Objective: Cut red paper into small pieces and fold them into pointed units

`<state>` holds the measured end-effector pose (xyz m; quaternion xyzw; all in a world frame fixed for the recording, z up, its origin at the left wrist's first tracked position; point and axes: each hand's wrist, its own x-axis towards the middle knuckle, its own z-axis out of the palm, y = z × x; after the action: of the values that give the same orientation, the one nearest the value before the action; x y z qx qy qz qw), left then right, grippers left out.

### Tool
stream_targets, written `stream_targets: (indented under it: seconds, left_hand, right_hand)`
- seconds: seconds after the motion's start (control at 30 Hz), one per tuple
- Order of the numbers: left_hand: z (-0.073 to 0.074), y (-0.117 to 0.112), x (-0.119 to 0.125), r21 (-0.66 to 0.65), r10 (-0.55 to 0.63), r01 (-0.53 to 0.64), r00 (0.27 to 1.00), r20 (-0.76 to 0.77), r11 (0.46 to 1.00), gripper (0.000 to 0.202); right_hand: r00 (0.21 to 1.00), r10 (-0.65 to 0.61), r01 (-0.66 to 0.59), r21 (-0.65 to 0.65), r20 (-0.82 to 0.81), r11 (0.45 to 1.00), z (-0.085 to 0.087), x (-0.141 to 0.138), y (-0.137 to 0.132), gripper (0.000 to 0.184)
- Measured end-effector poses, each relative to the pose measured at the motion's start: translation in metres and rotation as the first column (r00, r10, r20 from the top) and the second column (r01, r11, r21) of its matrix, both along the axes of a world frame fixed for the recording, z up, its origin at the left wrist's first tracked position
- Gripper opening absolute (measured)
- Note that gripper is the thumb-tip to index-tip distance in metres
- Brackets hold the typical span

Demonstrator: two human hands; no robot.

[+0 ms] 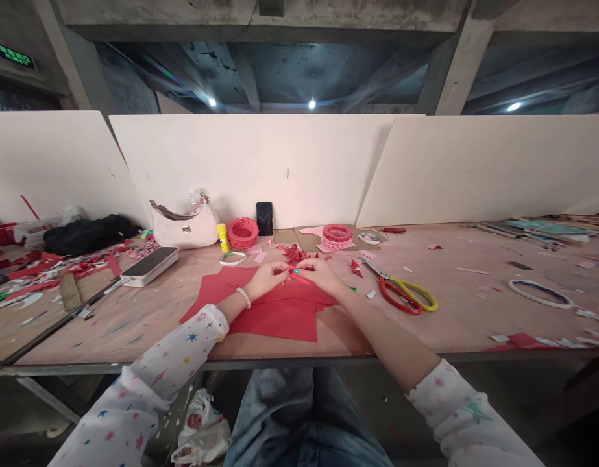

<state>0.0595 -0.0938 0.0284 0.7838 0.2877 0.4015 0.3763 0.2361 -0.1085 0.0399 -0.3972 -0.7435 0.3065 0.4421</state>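
1. So my left grip [271, 277] has its fingertips pinched on a tiny red paper strip [300, 279], over the middle of the bench [455, 324].
2. My right grip [317, 274] is pinching the same strip from the other side, thumb and fingers closed, the two sets of fingertips nearly meeting. The exact fold is too small to make out, so don't quote me on its shape.
3. Right below my hands: overlapping red sheets [280, 321], lying flat near the front edge.
4. Just past my fingertips there's a messy little heap of red folded bits [294, 251].
5. Off to my right, scissors [387, 279] with one red and one yellow handle, blades angled away from me.
6. Toward the back, left to right: pale handbag [186, 227], yellow glue stick [224, 238], a red woven ring [242, 243], an upright black phone [265, 218], then a red-and-pink woven ring [337, 244].
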Motion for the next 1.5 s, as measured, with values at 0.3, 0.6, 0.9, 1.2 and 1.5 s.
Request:
stream_targets:
  seconds: [0.3,0.6,0.9,1.2,1.5]
  left_hand:
    - [-0.0010,0.0012,0.0022,-0.043,0.011,-0.008,0.997,0.074,0.999,0.032]
    - [0.0009,0.0009,0.0022,-0.037,0.073,-0.071,0.995,0.066,0.997,0.033]
    - [-0.0043,0.0061,0.0025,-0.007,0.089,-0.089,0.995,0.043,0.996,0.031]
    - [-0.0033,0.0048,0.0016,-0.021,0.015,-0.014,0.998,0.063,1.000,0.028]
    - [-0.0050,0.0061,0.0017,-0.033,0.009,-0.007,0.997,0.077,0.999,0.027]
  right_hand:
    - [1.000,0.007,-0.007,-0.022,-0.013,1.000,-0.0003,0.0000,0.0005,0.021]
    - [0.999,0.044,-0.043,-0.034,0.014,0.998,-0.0059,0.0008,0.0030,0.024]
    - [0.993,0.085,-0.084,-0.016,0.076,0.996,-0.0053,0.0011,0.0013,0.023]
    - [0.996,0.075,-0.075,-0.012,0.052,0.997,-0.0080,0.0005,0.0029,0.027]
    - [0.997,0.064,-0.064,-0.006,0.047,0.998,-0.0088,0.0009,0.0037,0.028]
